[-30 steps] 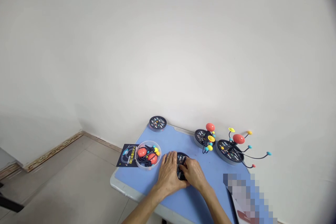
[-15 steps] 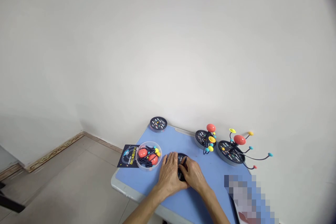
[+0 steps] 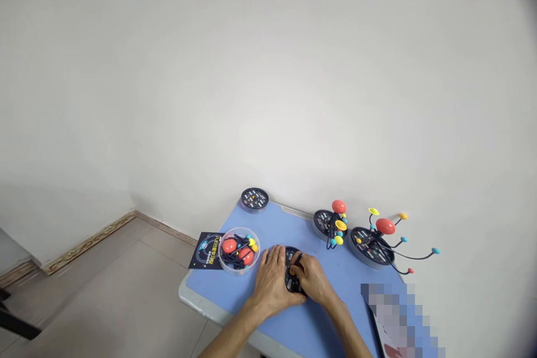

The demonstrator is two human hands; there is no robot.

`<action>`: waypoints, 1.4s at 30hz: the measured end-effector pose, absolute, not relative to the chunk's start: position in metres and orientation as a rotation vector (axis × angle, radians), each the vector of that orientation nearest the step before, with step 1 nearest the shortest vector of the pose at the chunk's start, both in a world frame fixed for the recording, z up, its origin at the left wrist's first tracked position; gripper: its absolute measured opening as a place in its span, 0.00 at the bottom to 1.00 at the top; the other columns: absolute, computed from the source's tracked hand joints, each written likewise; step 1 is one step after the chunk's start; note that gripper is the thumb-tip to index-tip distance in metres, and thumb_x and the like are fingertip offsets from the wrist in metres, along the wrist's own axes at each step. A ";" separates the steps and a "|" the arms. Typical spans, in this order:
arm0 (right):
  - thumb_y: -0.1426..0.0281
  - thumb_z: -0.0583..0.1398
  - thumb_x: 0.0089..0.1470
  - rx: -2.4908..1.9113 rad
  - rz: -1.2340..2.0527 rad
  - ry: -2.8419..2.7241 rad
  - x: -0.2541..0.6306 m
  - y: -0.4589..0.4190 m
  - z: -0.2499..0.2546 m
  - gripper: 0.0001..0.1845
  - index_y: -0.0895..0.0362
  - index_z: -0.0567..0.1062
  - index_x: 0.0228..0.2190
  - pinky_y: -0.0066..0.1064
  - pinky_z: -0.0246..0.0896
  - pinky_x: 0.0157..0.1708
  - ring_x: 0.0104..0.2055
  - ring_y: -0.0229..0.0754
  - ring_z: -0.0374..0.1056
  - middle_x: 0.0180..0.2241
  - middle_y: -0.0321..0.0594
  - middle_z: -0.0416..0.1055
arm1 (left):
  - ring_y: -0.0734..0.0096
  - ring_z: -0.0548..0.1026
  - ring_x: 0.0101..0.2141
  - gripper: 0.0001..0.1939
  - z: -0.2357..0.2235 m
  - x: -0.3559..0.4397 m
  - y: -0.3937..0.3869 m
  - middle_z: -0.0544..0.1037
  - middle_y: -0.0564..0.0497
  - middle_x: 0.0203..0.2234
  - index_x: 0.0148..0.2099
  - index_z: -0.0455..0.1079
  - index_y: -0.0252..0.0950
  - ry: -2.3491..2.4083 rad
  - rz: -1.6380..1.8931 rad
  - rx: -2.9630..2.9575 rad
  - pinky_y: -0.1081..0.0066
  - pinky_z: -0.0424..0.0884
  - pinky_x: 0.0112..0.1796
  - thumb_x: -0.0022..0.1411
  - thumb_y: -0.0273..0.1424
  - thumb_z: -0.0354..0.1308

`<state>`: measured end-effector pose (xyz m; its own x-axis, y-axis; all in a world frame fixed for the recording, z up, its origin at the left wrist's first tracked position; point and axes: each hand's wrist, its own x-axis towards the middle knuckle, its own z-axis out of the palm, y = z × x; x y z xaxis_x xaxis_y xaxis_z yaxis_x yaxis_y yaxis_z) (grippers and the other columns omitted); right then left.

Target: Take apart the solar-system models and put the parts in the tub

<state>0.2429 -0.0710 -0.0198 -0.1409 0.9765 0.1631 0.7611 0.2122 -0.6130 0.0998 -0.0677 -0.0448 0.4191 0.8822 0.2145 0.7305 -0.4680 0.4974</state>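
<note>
A round black base (image 3: 290, 282) with small printed labels lies on the blue table. My left hand (image 3: 272, 279) curls along its left side, fingers over the far rim and thumb along the near rim. At the middle of the same base, my right hand (image 3: 312, 277) pinches a short black post (image 3: 298, 259), mostly covered by the fingers. Left of my left hand stands a clear round tub (image 3: 257, 263) with red balls (image 3: 229, 245), black curved rods and small coloured balls. The tub overlaps a black printed card (image 3: 205, 250).
Behind is another round black base (image 3: 254, 199). At the back right stand a planet model with bunched rods (image 3: 339, 207) and one with spread rods (image 3: 385, 227), some reaching past the edge of the blue table (image 3: 285, 226). A pixelated patch (image 3: 390, 313) covers something at right.
My right hand's fingers have shifted slightly over the base's middle, and a bit more of the base shows between my hands. The whole view has moved a little.
</note>
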 end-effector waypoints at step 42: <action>0.76 0.52 0.52 -1.746 0.394 -1.943 0.234 -0.074 -0.024 0.07 0.56 0.69 0.27 0.29 0.58 0.34 0.32 0.42 0.70 0.29 0.42 0.76 | 0.40 0.61 0.63 0.55 -0.049 0.100 -0.068 0.63 0.28 0.62 0.65 0.57 0.24 1.379 0.740 2.343 0.44 0.53 0.64 0.38 0.45 0.67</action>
